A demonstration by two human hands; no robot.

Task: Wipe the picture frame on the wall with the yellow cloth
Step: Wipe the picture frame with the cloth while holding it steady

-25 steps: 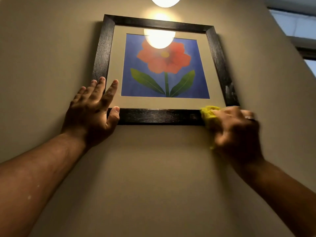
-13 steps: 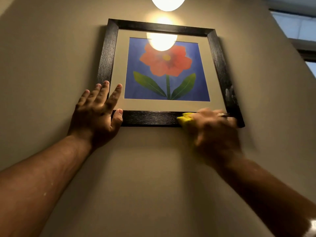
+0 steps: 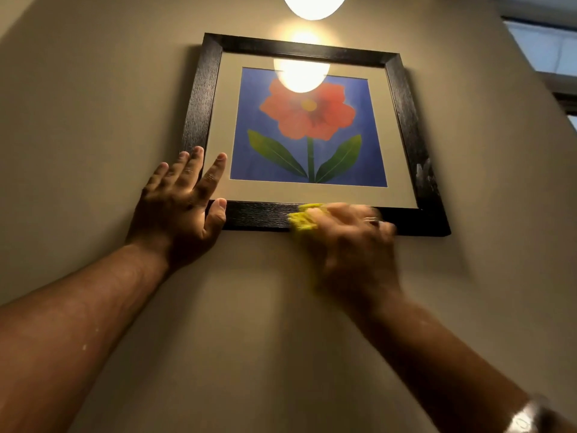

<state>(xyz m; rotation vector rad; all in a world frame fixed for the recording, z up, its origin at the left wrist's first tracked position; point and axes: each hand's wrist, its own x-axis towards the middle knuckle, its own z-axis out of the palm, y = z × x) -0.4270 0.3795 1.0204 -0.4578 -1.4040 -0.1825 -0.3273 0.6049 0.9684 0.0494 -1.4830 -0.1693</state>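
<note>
Overhead, yellow cloth (image 3: 302, 217) against frame's (image 3: 259, 215) bottom rail

A glowing pendant lamp (image 3: 314, 4) lights the plain beige wall (image 3: 93, 120), with a window (image 3: 549, 48) at upper right.

Beige wall (image 3: 281, 339), glowing lamp (image 3: 313, 4) overhead, window (image 3: 549, 45) at upper right, silver wristband (image 3: 527, 417), ring (image 3: 371, 219)

One picture frame (image 3: 206, 98), one yellow cloth (image 3: 302, 218), two hands, one lamp (image 3: 313, 6).
</note>
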